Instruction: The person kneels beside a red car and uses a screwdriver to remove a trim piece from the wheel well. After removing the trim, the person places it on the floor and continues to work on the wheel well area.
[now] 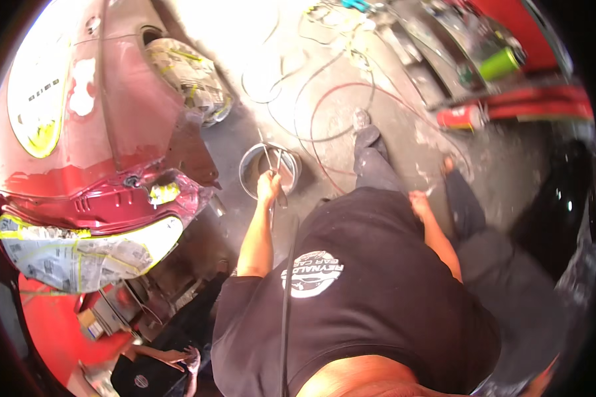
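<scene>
My left hand (269,186) reaches forward with its fingers closed around the thin handle of a round grey bucket (297,173). The bucket hangs or stands just beyond that hand; I cannot tell whether it touches the floor. Brownish contents or a brown inner bottom show inside it. My right hand (418,201) is low beside my right hip, small and partly blurred, so its grip cannot be made out. To my left is a red car body (136,73), partly sanded to a dull pink. Printed masking paper (79,264) with yellow tape covers its lower part.
A paper-covered wheel (185,76) sticks out beyond the car. Hoses, including a red hose (318,109), loop over the floor ahead. At the right stands a cluttered rack with a green bottle (500,64) and a red can (460,118). Another person (149,370) is at lower left.
</scene>
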`<action>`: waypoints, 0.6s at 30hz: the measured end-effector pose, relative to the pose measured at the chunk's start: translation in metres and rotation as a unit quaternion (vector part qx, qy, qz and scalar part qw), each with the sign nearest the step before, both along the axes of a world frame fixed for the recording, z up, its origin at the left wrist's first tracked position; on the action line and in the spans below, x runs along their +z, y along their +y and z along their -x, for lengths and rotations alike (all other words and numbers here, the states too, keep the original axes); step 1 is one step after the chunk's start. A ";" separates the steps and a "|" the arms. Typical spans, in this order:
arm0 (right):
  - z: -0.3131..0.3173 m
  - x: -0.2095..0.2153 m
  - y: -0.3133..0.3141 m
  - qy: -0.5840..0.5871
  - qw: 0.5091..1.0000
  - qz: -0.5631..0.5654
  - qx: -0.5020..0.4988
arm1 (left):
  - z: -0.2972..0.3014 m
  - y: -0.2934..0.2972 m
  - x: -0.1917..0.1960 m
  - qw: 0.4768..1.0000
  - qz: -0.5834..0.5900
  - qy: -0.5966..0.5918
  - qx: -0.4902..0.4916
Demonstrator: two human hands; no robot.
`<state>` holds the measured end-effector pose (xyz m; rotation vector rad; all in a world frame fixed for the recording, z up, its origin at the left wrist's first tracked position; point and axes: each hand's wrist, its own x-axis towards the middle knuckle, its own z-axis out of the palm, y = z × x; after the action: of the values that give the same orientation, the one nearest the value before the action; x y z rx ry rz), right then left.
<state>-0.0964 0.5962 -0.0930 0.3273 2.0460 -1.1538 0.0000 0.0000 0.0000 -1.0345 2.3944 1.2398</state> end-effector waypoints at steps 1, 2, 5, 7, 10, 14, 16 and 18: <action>-0.001 -0.016 -0.001 0.101 0.992 -0.003 0.081 | -0.015 0.003 0.006 0.998 0.050 -0.037 -0.001; 0.008 -0.019 -0.008 -0.029 0.998 0.048 -0.042 | -0.038 0.007 0.011 0.993 0.100 -0.061 -0.001; 0.191 0.021 -0.047 -0.231 0.954 0.049 -0.186 | 0.022 -0.005 -0.041 0.984 0.165 -0.065 0.009; 0.299 0.063 -0.095 -0.122 0.989 -0.066 0.048 | 0.060 -0.003 -0.012 0.986 0.084 -0.142 0.037; 0.442 0.080 -0.131 -0.063 0.996 -0.033 0.057 | 0.075 -0.002 0.007 0.978 0.140 -0.141 0.064; 0.614 0.099 -0.220 0.046 0.993 -0.031 0.106 | 0.137 -0.028 0.009 0.972 0.065 -0.164 0.157; 0.678 0.101 -0.269 0.086 0.989 -0.029 0.115 | 0.183 -0.049 0.009 0.967 0.041 -0.153 0.199; 0.715 0.101 -0.331 0.073 0.993 0.006 0.094 | 0.237 -0.081 0.020 0.961 0.031 -0.183 0.207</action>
<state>-0.8118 0.2650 0.0079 0.0430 2.1433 -1.0998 -0.2373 -0.0813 0.0201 -1.6831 2.0033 0.9783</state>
